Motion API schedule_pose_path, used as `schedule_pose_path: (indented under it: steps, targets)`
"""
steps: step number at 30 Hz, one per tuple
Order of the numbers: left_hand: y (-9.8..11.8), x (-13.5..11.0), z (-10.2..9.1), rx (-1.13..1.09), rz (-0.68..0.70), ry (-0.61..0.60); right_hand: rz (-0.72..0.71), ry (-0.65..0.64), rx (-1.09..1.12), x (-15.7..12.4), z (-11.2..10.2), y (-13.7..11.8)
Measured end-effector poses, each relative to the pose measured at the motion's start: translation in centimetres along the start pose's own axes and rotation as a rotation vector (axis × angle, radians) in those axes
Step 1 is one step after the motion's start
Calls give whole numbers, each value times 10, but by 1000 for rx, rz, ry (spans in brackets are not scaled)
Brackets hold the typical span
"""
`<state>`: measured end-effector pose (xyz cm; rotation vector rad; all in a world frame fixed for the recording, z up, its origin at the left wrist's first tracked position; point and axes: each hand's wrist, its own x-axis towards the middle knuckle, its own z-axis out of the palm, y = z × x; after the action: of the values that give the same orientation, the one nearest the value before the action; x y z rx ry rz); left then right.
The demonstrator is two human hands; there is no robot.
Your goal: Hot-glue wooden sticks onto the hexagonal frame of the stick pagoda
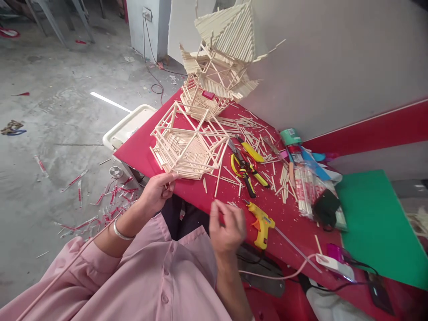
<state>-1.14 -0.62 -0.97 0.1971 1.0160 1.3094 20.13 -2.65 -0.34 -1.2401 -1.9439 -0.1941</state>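
My left hand is closed at the near edge of a lattice frame of thin wooden sticks, thumb and finger pinching its front rim. The frame rests on the red tabletop and has a floor of closely laid sticks. My right hand hovers by the table's front edge with its fingers curled together; what they hold, if anything, I cannot make out. One loose stick lies just beyond its fingertips. To the right of that hand is a yellow glue gun, its nozzle toward the frame.
Behind stands a tiered stick tower. Pliers, a yellow-handled cutter and scattered sticks lie right of the frame. Farther right are bagged sticks, a green board and a power strip. Wrappers litter the floor.
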Motion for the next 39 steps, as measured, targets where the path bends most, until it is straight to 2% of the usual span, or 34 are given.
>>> schedule_pose_path:
  steps: [2,4,6,9,25,39]
  targets:
    - [0,0,0,5,-2,7,-66,-51,155,9,27,-23]
    - [-1,0,-1,7,-6,7,-109,-67,220,17,50,-36]
    - [-1,0,-2,8,-12,-9,-137,-56,252,24,67,-40]
    - [-2,1,-4,6,-25,-45,-146,-40,286,31,81,-41]
    - [-5,2,-4,1,4,-45,-166,-36,274,26,93,-38]
    - [-2,-1,0,-19,1,-19,-172,-29,294,28,94,-40]
